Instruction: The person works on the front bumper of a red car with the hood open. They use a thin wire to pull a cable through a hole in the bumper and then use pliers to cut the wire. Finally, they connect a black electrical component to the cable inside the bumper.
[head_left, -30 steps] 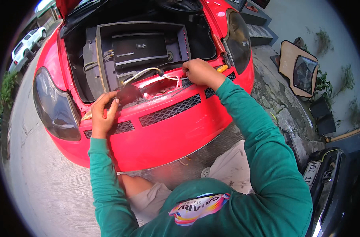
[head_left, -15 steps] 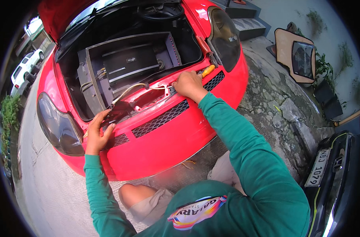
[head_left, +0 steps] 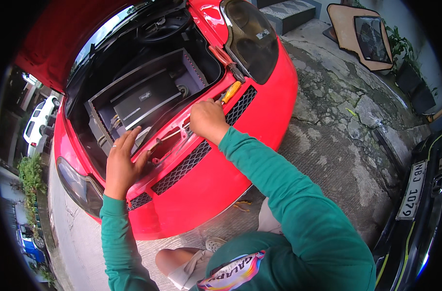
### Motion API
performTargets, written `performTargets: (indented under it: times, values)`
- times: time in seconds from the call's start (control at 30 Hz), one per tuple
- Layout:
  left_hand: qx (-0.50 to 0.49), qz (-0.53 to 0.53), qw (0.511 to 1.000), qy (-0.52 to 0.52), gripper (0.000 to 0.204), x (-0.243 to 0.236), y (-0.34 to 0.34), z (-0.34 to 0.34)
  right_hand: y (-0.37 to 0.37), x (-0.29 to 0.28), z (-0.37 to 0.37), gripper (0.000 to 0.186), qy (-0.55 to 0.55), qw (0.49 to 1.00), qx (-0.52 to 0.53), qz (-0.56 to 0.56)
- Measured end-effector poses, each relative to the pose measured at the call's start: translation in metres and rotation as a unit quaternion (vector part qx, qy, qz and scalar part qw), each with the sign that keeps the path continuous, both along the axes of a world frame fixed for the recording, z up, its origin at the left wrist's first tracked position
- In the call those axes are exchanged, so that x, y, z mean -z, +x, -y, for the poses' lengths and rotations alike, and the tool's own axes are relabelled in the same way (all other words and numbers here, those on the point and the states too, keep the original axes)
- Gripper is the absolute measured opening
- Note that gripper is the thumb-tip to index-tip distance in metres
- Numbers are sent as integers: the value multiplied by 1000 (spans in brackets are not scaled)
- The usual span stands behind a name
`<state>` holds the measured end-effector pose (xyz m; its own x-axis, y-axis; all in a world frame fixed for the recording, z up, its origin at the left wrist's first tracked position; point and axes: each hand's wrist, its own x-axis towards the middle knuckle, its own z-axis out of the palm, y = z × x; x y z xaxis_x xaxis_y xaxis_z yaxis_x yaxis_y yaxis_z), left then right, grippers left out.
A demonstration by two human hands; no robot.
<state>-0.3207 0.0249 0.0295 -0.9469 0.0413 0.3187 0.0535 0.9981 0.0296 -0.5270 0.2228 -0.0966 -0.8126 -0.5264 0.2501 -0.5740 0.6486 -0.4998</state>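
Note:
My right hand (head_left: 209,120) is closed at the front lip of the red car (head_left: 197,203). A pale cable (head_left: 171,134) runs into its fingers, though its end is hidden there. A screwdriver (head_left: 231,92) with a yellow handle lies just beyond that hand. My left hand (head_left: 121,167) hovers over the lip farther left, fingers and thumb apart, with nothing seen in it. Past my fingers, a black amplifier (head_left: 146,97) sits in a grey box (head_left: 184,60) inside the front compartment.
Red-handled pliers (head_left: 226,60) rest beside the right headlight (head_left: 252,41). The raised red hood (head_left: 46,53) stands at the far left. A beige panel (head_left: 347,24) leans at the back right. A dark car (head_left: 424,194) stands close at my right.
My view has turned and shifted. My left hand has lifted from the cable's left part, its fingers more spread. My right hand stays at the lip by the screwdriver; the cable looks straighter.

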Motion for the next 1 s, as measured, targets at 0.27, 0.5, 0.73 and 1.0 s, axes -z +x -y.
performTargets:
  times: [0.27,0.5,0.73,1.0]
  values:
    - [-38,122,991,26,29,23,-55,-24,0,3,-1,18,-28,1000,8,-5]
    - [-60,190,974,109,29,18,-72,-17,-3,4,2,23,24,1000,17,-9]
    - [-60,182,981,-18,25,29,-84,-25,-5,6,1,23,-25,1000,9,3]
    - [-34,154,984,-86,30,41,-93,-26,1,2,2,28,2,999,41,-28]
